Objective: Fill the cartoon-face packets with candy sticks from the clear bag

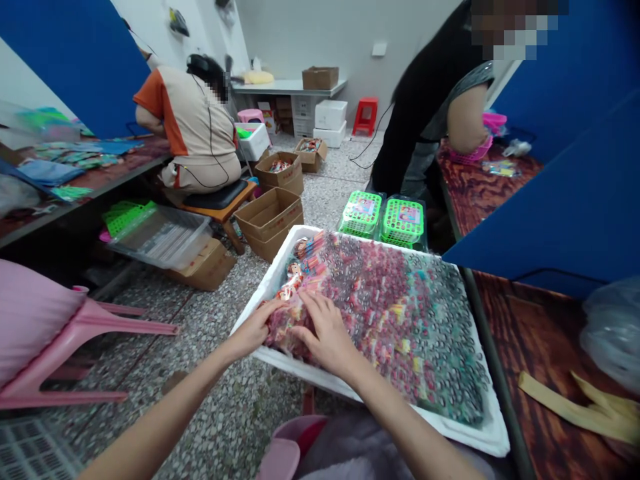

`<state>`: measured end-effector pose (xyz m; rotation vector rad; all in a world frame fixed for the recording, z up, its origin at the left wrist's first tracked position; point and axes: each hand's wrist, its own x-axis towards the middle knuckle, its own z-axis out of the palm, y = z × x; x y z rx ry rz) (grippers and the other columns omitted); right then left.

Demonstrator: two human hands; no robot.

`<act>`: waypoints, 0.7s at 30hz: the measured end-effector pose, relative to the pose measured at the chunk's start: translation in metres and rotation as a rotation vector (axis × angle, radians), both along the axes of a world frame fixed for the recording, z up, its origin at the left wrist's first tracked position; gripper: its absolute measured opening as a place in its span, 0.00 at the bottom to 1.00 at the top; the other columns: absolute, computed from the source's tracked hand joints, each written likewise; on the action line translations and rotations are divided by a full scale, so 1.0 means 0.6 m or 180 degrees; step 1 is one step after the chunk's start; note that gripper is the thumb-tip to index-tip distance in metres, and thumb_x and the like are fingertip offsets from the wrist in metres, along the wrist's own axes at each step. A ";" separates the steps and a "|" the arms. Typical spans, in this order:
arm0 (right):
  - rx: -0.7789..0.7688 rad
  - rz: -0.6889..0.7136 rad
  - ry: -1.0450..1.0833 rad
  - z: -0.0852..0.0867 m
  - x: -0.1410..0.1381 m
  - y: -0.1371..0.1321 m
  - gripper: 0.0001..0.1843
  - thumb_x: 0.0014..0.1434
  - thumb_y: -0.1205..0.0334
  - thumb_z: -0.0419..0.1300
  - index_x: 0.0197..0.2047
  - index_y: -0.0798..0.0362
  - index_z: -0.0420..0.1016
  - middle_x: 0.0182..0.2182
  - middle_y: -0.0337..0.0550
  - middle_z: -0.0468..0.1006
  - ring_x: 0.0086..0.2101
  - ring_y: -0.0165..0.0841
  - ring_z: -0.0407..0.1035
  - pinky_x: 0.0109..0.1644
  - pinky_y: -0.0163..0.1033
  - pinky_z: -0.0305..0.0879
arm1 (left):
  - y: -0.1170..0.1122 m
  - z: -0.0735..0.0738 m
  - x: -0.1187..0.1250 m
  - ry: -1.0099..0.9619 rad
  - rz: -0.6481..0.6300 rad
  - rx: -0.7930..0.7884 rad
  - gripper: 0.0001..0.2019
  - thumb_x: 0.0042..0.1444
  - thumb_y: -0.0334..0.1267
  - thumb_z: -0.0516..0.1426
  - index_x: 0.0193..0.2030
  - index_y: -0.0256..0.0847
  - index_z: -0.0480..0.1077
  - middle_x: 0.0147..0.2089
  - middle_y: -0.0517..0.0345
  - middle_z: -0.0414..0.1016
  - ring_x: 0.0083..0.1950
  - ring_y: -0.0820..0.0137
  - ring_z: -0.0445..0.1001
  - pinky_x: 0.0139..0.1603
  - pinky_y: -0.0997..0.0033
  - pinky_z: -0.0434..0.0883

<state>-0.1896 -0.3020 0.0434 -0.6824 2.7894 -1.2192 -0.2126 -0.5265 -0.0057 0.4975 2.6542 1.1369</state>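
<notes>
A white foam box [380, 392] in front of me is filled with rows of small clear plastic packets [395, 293], with pink, red, yellow, dark and teal contents. At the box's near left corner, my left hand [257, 328] is closed at the edge of a reddish packet; some of its fingers are hidden. My right hand [327, 333] lies over the packets beside it, fingers stretched and thumb apart. Just beyond my fingers, packets with printed cartoon figures [295, 270] lie along the left end of the box.
Green baskets [404, 220] stand behind the box. Open cardboard boxes [270, 213] and a pink chair [90, 333] are on the left. A wooden-topped table [515, 347] runs along the right. One person [193, 127] sits at the left; another [425, 87] leans at the right.
</notes>
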 end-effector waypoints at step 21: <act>-0.0765 -0.0728 -0.0788 0.026 0.135 0.117 0.10 0.62 0.68 0.56 0.45 0.51 0.75 0.42 0.43 0.77 0.45 0.36 0.69 0.50 0.39 0.62 | 0.096 0.030 0.001 0.0563 0.0186 -0.0838 0.24 0.62 0.48 0.48 0.62 0.45 0.64 0.62 0.52 0.69 0.64 0.60 0.65 0.66 0.54 0.59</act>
